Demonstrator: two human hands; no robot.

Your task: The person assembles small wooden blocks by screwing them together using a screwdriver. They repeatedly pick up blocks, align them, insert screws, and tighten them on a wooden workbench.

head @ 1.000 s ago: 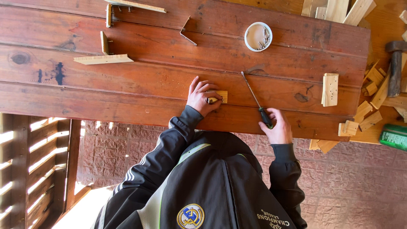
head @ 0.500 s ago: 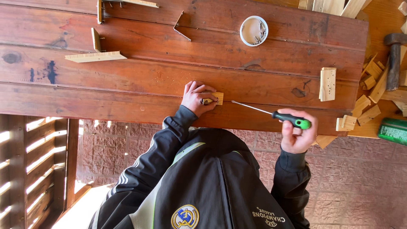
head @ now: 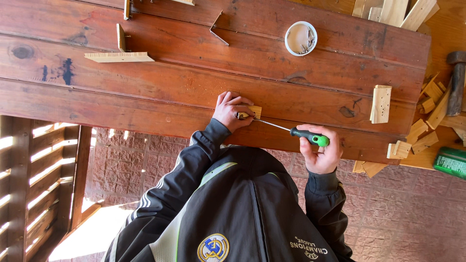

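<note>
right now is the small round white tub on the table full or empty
Nearly empty: the small round white tub stands open, with only a few metal screws against its right side and bare white bottom showing.

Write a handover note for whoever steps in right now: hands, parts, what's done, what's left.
Left hand: pins the small wooden block near the front edge of the wooden table.
Right hand: grips the green-and-black screwdriver by its handle, shaft nearly level, tip at the block's side.
Parts: white tub of screws at the far side; drilled wooden piece to the right.
Done: driver lined up at the block.
Left: whether a screw is seated is hidden under the fingers.
</note>
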